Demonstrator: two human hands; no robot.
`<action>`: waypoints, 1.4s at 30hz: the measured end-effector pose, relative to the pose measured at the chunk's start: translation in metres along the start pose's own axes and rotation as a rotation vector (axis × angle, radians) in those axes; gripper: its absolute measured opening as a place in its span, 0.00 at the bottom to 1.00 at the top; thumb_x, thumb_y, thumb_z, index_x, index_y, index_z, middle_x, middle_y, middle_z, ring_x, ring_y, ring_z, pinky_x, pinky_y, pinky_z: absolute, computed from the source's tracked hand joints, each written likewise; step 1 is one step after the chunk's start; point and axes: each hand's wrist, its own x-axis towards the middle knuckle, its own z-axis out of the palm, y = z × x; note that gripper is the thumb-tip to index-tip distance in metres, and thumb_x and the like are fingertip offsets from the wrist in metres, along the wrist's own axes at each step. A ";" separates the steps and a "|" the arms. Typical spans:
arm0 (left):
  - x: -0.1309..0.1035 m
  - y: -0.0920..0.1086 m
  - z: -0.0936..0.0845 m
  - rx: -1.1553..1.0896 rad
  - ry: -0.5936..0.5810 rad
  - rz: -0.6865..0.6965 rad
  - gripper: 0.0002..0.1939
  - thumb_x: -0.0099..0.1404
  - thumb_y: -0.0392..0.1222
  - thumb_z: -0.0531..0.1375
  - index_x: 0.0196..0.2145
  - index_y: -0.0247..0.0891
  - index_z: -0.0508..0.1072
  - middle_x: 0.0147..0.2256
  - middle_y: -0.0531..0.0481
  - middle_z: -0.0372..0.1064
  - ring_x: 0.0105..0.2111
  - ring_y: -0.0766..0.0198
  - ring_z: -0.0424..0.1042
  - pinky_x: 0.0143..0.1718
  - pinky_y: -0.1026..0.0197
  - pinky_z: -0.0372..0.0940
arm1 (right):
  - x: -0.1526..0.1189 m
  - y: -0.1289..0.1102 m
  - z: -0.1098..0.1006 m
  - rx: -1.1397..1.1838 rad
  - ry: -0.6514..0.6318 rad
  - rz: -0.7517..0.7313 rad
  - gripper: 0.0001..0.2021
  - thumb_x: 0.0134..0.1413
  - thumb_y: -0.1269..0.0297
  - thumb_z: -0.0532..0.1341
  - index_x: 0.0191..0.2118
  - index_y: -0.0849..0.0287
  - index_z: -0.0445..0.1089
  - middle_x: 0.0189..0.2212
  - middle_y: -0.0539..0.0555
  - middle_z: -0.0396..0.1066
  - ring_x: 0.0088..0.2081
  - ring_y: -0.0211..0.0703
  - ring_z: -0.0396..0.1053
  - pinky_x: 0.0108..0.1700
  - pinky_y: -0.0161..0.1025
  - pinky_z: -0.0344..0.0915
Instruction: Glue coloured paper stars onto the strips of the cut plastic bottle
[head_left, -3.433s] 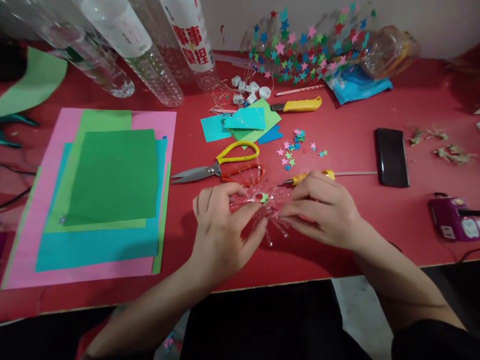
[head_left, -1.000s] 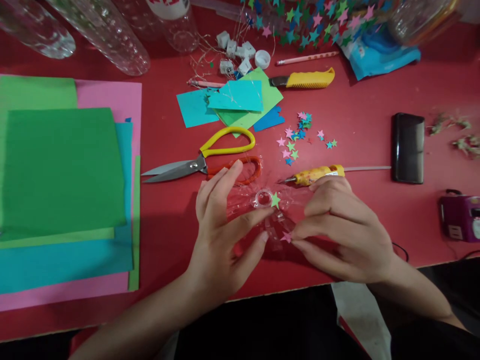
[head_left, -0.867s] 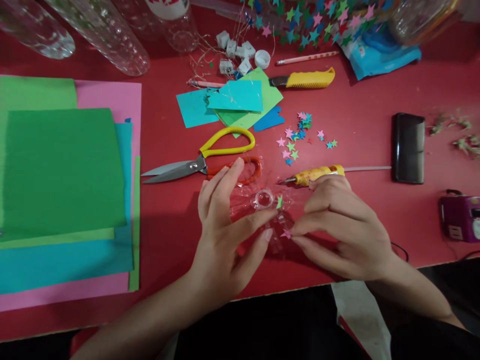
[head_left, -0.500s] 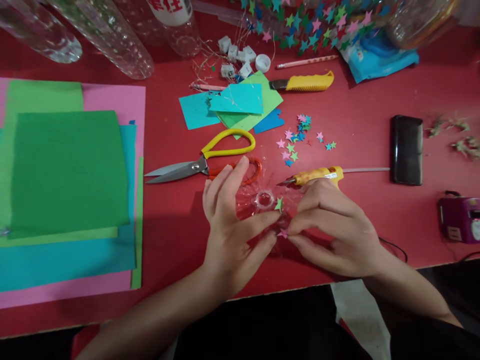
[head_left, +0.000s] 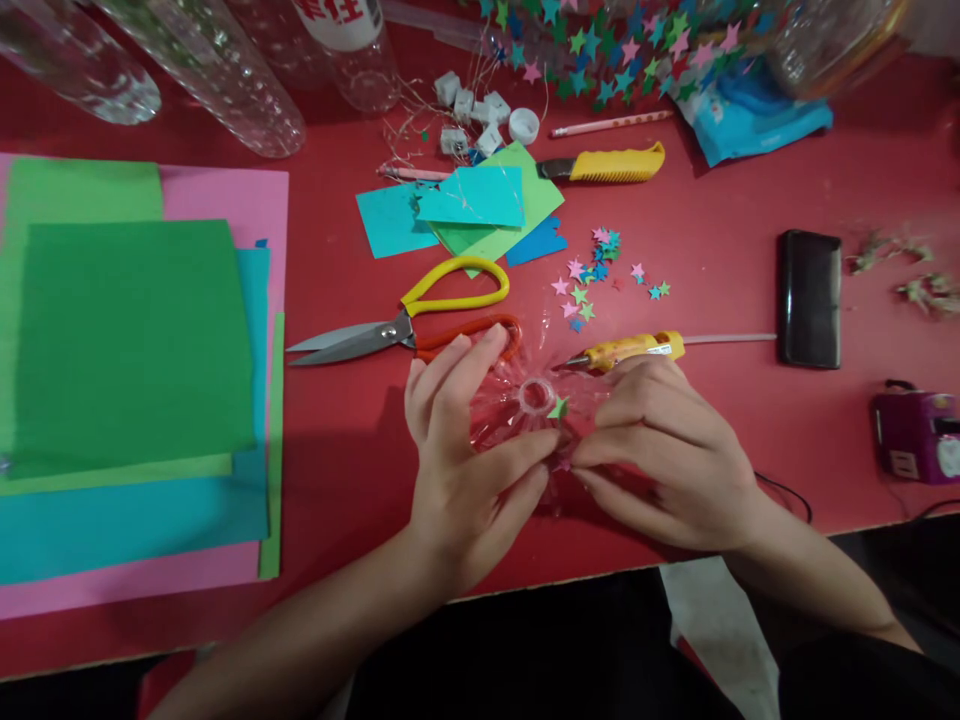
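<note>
A clear plastic bottle top (head_left: pixel 537 396), cut into strips that splay out around its neck ring, lies between my hands. One green star (head_left: pixel 558 408) sits on a strip beside the ring. My left hand (head_left: pixel 469 470) has thumb and index finger closed on a strip of the bottle top, its other fingers reaching over the scissors' orange handle. In my right hand (head_left: pixel 667 455), thumb and fingertips pinch a small pink star (head_left: pixel 564 464) against that strip; fingers partly hide it. The yellow glue gun (head_left: pixel 634 350) lies just beyond my right knuckles.
Scissors (head_left: pixel 386 332) lie left of the bottle top. Loose stars (head_left: pixel 581 295), a yellow cutter (head_left: pixel 619 163) and paper pieces (head_left: pixel 480 200) lie farther back. Coloured sheets (head_left: pixel 139 340) are stacked left; a black phone (head_left: pixel 810 300) lies right. Bottles (head_left: pixel 225 90) line the back.
The bottle top has shifted slightly right and turned a little, with the green star now lying flatter to view. The right fingertips cover more of the pink star. Both hands stay nearly in place.
</note>
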 end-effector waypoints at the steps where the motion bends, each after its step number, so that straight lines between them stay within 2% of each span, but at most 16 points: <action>1: 0.000 0.000 0.000 0.004 -0.006 0.003 0.12 0.59 0.31 0.63 0.38 0.47 0.74 0.68 0.58 0.44 0.66 0.46 0.49 0.65 0.33 0.44 | 0.000 0.000 0.000 -0.008 0.001 0.005 0.03 0.55 0.72 0.61 0.35 0.59 0.70 0.30 0.50 0.68 0.34 0.39 0.63 0.44 0.47 0.66; 7: 0.001 0.001 0.000 -0.004 -0.004 0.009 0.10 0.59 0.31 0.64 0.36 0.46 0.74 0.68 0.57 0.45 0.66 0.46 0.49 0.65 0.33 0.44 | 0.000 0.000 0.000 -0.022 0.015 0.025 0.04 0.53 0.73 0.63 0.35 0.58 0.70 0.30 0.51 0.69 0.34 0.41 0.64 0.43 0.48 0.65; 14: 0.001 0.001 0.001 -0.008 -0.014 -0.006 0.10 0.60 0.33 0.64 0.38 0.46 0.74 0.68 0.56 0.46 0.66 0.46 0.49 0.65 0.35 0.44 | 0.001 -0.001 0.003 -0.006 0.038 0.089 0.04 0.53 0.73 0.63 0.34 0.57 0.70 0.30 0.50 0.69 0.34 0.40 0.64 0.41 0.45 0.63; 19: 0.000 0.001 0.002 -0.034 -0.008 -0.004 0.11 0.60 0.32 0.64 0.39 0.45 0.73 0.67 0.54 0.47 0.66 0.46 0.50 0.65 0.37 0.48 | 0.001 -0.003 0.005 -0.009 0.055 0.114 0.03 0.53 0.73 0.63 0.34 0.58 0.69 0.30 0.50 0.70 0.34 0.41 0.65 0.40 0.45 0.62; 33: 0.003 0.006 -0.003 -0.094 -0.089 -0.094 0.09 0.61 0.33 0.61 0.39 0.44 0.75 0.68 0.51 0.46 0.66 0.46 0.51 0.64 0.34 0.52 | -0.001 -0.004 0.012 -0.010 0.093 0.151 0.02 0.55 0.71 0.61 0.33 0.57 0.69 0.30 0.50 0.71 0.35 0.41 0.66 0.41 0.44 0.62; 42: 0.002 0.002 0.002 -0.162 -0.033 -0.138 0.05 0.64 0.34 0.61 0.34 0.43 0.76 0.67 0.51 0.50 0.66 0.49 0.54 0.64 0.35 0.54 | -0.003 -0.004 0.012 -0.006 0.150 0.130 0.02 0.56 0.70 0.61 0.33 0.58 0.70 0.31 0.51 0.71 0.36 0.41 0.66 0.40 0.43 0.63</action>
